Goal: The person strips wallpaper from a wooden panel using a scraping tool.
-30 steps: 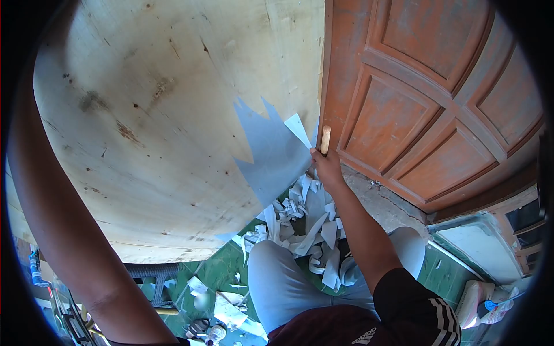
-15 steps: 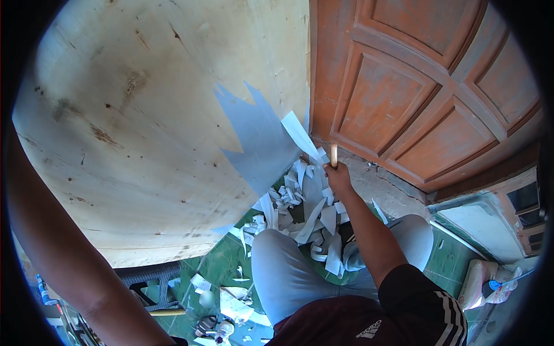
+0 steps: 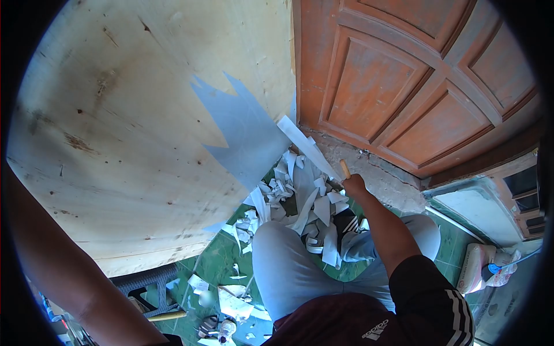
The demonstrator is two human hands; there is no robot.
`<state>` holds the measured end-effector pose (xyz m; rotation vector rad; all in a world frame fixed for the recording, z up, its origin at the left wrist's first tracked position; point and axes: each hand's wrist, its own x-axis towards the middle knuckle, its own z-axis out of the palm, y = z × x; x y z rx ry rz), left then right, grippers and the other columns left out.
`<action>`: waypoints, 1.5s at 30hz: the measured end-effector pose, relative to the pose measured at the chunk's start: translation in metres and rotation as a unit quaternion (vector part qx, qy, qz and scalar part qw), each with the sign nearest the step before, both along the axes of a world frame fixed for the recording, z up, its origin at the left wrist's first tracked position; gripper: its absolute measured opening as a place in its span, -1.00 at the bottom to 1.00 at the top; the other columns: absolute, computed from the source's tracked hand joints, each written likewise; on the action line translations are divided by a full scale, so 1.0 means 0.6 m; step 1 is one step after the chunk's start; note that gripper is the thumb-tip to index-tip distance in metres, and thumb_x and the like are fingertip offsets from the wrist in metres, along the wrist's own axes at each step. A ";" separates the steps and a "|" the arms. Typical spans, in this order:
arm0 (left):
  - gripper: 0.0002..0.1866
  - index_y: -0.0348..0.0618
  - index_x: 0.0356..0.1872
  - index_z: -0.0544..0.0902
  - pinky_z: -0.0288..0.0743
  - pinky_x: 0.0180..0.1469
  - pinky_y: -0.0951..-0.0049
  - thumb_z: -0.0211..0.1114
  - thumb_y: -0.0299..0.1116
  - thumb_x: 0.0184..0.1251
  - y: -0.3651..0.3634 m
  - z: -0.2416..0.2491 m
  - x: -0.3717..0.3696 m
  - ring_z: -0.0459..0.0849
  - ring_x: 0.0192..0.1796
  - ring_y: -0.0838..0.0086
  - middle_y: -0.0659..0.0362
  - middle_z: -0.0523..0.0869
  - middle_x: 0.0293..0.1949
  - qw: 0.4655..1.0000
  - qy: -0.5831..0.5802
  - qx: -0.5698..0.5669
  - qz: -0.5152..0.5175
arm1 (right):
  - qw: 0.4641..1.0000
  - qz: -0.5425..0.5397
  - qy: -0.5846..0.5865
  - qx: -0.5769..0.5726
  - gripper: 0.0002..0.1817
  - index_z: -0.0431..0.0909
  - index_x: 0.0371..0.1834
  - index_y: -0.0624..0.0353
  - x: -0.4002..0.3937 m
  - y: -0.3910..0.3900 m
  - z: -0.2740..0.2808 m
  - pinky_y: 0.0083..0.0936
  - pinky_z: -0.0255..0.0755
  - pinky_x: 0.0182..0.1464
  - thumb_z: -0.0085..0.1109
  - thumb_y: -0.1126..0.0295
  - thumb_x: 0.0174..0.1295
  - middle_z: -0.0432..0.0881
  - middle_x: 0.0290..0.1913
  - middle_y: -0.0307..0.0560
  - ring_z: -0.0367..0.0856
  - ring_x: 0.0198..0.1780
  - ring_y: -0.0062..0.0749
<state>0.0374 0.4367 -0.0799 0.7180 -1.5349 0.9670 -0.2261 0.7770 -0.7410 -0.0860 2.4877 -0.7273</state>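
Beside the orange door point(image 3: 398, 92), right hand point(image 3: 354, 185) clenched around a wooden-handled tool point(image 3: 344, 169), above peeled white strips point(image 3: 306, 207).

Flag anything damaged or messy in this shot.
Torn grey film hangs jagged off the plywood board, mostly stripped. White peeled strips litter the green floor below, by the right hand gripping a wooden-handled tool.

1. The board point(image 3: 127, 127) at ten o'clock is pale tan with dark knots.
2. The film point(image 3: 239, 135) on it is grey-blue.
3. The door point(image 3: 415, 81) at one o'clock is worn orange-red.
4. The scraps point(image 3: 303, 213) are white on the green floor point(image 3: 216, 268).
5. My right hand point(image 3: 354, 185) grips a light wooden handle point(image 3: 344, 168).
6. My trousers point(image 3: 288, 271) are grey; my sleeve point(image 3: 433, 300) is black, white-striped.
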 end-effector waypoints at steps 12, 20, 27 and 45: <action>-0.53 -0.45 -0.15 0.72 0.58 0.01 -0.06 0.38 -0.14 0.15 -0.040 -0.014 -0.047 0.53 0.20 0.11 -0.22 0.54 0.07 0.994 -0.009 0.061 -0.094 | 0.874 0.257 -0.036 0.411 -0.54 0.71 0.16 0.22 -0.035 0.342 -0.070 -0.19 0.61 0.27 0.32 0.18 0.28 0.71 0.24 0.15 0.73 0.25 -0.02; -0.53 -0.47 -0.17 0.71 0.58 0.02 -0.06 0.38 -0.14 0.15 -0.062 -0.014 -0.065 0.53 0.19 0.12 -0.23 0.54 0.08 0.985 -0.004 0.108 -0.133 | 0.969 -0.048 0.126 0.208 -0.61 0.73 0.08 0.24 -0.096 0.231 0.007 -0.04 0.60 0.23 0.24 0.26 0.27 0.74 0.14 0.28 0.73 0.17 0.16; -0.53 -0.48 -0.19 0.71 0.58 0.02 -0.06 0.38 -0.14 0.16 -0.056 0.078 -0.001 0.53 0.19 0.12 -0.23 0.53 0.08 0.984 0.043 0.099 -0.138 | 0.962 0.207 0.161 0.070 -0.56 0.71 -0.11 0.27 -0.144 0.017 0.136 0.10 0.54 0.21 -0.10 0.18 0.39 0.74 0.02 0.35 0.71 0.09 0.32; -0.54 -0.39 0.06 0.72 0.49 0.38 0.12 0.37 -0.19 0.30 -0.028 0.089 0.031 0.51 0.31 0.07 -0.06 0.64 0.14 0.999 0.050 -0.007 -0.015 | 0.838 0.230 0.151 -0.471 -0.75 0.68 -0.13 0.31 0.010 -0.362 0.614 -0.48 0.41 -0.21 0.06 0.55 0.19 0.59 -0.33 -0.18 0.53 -0.30 -0.52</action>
